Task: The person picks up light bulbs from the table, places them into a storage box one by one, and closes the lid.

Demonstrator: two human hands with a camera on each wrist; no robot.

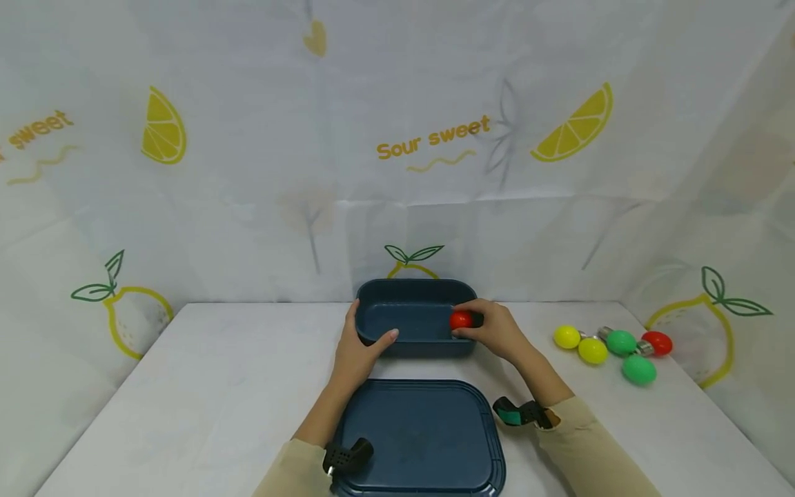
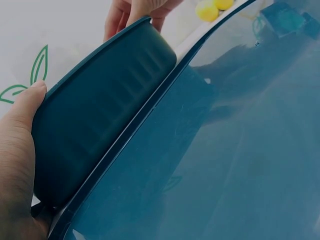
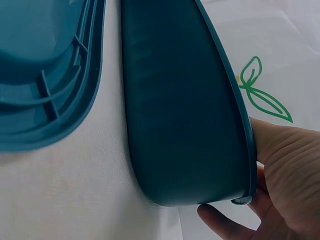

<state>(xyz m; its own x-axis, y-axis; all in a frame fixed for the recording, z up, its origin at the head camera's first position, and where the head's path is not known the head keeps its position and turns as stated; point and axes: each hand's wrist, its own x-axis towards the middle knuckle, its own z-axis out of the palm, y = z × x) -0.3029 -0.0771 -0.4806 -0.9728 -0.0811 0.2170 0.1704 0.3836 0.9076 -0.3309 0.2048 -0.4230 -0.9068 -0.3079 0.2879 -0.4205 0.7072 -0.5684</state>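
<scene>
A deep dark blue plastic box (image 1: 404, 349) stands at the back of the table. At its left end my left hand (image 1: 361, 348) holds the box, fingers along the outer side and thumb at the front rim. My right hand (image 1: 493, 328) reaches over the right end and pinches a red light bulb (image 1: 461, 319) inside the box, low near the right wall. In the right wrist view the box wall (image 3: 185, 110) hides the bulb, and the right hand (image 3: 285, 175) is bent over the rim.
Nearer the front lies a flat dark blue lid (image 1: 422, 435), just before the box. To the right are loose light bulbs: yellow ones (image 1: 593, 351), green ones (image 1: 639, 371) and a red one (image 1: 657, 343). A printed white curtain (image 1: 261, 228) hangs behind the table.
</scene>
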